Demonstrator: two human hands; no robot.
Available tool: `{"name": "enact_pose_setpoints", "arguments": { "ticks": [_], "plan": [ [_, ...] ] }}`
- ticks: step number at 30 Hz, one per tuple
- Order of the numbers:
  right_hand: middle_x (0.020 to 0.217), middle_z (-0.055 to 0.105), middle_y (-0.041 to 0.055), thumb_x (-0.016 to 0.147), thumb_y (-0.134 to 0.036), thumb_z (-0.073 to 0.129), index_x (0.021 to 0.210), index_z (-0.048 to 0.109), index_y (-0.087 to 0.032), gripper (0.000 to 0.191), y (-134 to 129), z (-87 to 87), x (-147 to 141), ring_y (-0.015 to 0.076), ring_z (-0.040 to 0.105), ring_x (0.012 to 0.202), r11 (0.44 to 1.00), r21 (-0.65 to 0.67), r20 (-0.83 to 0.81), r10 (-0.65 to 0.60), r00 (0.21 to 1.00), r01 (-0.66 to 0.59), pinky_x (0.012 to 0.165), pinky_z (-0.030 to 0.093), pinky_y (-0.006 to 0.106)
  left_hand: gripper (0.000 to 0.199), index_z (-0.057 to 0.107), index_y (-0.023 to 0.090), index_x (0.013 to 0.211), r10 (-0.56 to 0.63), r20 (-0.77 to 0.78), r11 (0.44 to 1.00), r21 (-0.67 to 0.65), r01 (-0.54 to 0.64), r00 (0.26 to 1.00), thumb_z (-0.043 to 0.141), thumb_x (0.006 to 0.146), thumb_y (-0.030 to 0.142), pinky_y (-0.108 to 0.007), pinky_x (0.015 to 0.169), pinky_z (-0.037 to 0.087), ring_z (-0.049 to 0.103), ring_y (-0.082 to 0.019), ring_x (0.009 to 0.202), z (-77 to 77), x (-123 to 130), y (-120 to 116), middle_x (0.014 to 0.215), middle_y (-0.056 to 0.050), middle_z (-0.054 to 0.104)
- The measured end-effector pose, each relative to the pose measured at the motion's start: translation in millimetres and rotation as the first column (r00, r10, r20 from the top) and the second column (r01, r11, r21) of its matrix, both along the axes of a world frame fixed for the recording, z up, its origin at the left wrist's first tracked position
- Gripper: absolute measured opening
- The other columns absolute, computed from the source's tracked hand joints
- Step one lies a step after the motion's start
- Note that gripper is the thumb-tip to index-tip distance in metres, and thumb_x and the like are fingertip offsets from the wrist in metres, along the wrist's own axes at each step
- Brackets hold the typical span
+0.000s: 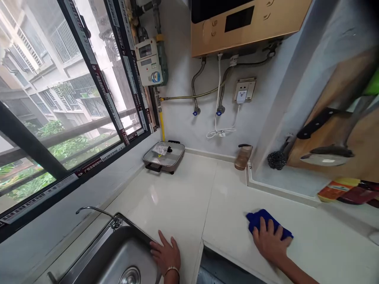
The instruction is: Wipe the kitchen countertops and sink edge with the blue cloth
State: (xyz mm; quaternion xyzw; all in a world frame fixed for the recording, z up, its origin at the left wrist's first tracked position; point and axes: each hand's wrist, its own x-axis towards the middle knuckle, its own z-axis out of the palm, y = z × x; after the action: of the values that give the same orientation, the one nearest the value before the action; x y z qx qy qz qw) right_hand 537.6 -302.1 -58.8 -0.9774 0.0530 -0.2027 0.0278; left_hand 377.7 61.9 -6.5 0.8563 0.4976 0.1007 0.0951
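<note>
A dark blue cloth [263,218] lies bunched on the white countertop at the right. My right hand [271,240] presses on its near side, palm down with the fingers spread over it. My left hand [167,253] rests with fingers apart on the counter beside the right rim of the sink, holding nothing; a bracelet is on its wrist.
Steel sink [97,252] with a faucet [97,211] at lower left. An electric pan [166,156] sits in the back corner, and a brown jar [243,157] by the wall. Bottles [340,190] and hanging utensils are at right; a dark opening [225,268] lies below the counter's front edge.
</note>
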Motion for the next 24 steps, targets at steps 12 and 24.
{"name": "enact_pose_setpoints", "arguments": {
  "ticks": [12,24],
  "plan": [
    [0.161,0.029,0.0218,0.097,-0.038,0.033,0.157,0.033,-0.011,0.066,228.7,51.4,103.8,0.0509,0.021,0.144,0.950,-0.038,-0.286,0.287,0.914,-0.311,0.109,0.007,0.077,0.066,0.025,0.010,0.156,-0.031,-0.079,0.996,-0.091,0.024,0.996,0.038,0.098,0.040,-0.053,0.114,0.036,0.039,-0.046,0.141,-3.2,-5.9,1.0,0.154,-0.040,0.026],
    [0.163,0.026,0.0172,0.094,-0.047,0.043,0.156,0.036,-0.017,0.069,367.5,85.6,86.2,0.0488,0.013,0.148,0.631,0.245,-0.270,0.773,0.573,-0.736,0.114,-0.006,0.072,0.068,0.011,0.012,0.159,-0.033,-0.069,0.972,-0.235,0.016,0.997,0.025,0.100,0.044,-0.052,0.117,0.035,0.022,-0.041,0.150,0.6,-14.3,3.5,0.161,-0.035,0.006]
  ]
}}
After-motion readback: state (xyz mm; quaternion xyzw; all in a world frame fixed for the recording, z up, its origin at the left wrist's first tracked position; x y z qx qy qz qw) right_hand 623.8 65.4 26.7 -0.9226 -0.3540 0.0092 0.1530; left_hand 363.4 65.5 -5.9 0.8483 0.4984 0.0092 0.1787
